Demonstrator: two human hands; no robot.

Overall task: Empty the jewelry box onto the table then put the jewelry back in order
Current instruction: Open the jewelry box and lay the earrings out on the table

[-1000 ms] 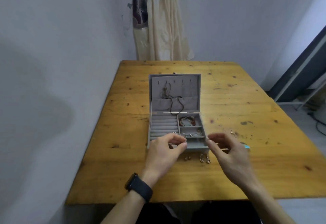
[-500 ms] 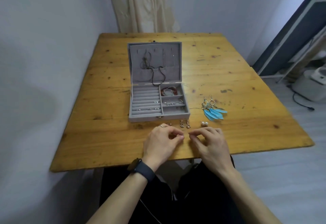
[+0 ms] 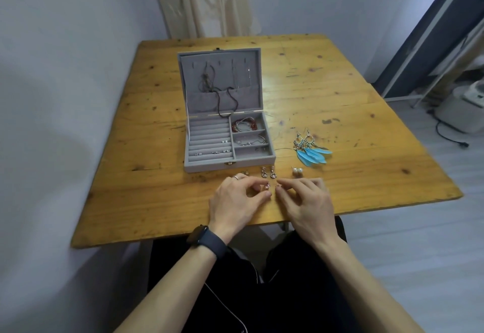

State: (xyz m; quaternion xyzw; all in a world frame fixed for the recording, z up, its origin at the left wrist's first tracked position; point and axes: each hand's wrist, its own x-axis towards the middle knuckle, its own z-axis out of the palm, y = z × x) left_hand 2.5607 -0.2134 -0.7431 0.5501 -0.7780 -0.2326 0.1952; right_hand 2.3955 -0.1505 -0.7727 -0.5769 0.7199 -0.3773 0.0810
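Left hand (image 3: 237, 200) curls, thumb and forefinger pinching a tiny earring (image 3: 267, 186); right hand (image 3: 306, 201) pinches what may be a stud (image 3: 278, 185), too small to be sure. Both sit over the table (image 3: 157, 201), just before the open box (image 3: 209, 166). Drops (image 3: 267, 172), pearls (image 3: 297, 172) and feathers (image 3: 313, 154) lie near, none between hands and box

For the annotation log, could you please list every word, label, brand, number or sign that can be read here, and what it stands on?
None can be read.
The grey jewelry box shows no lettering, only a small metal clasp.
The dark wristband on the left wrist shows no digits.
The white appliance on the floor at the right is too blurred to tell whether it bears a label.
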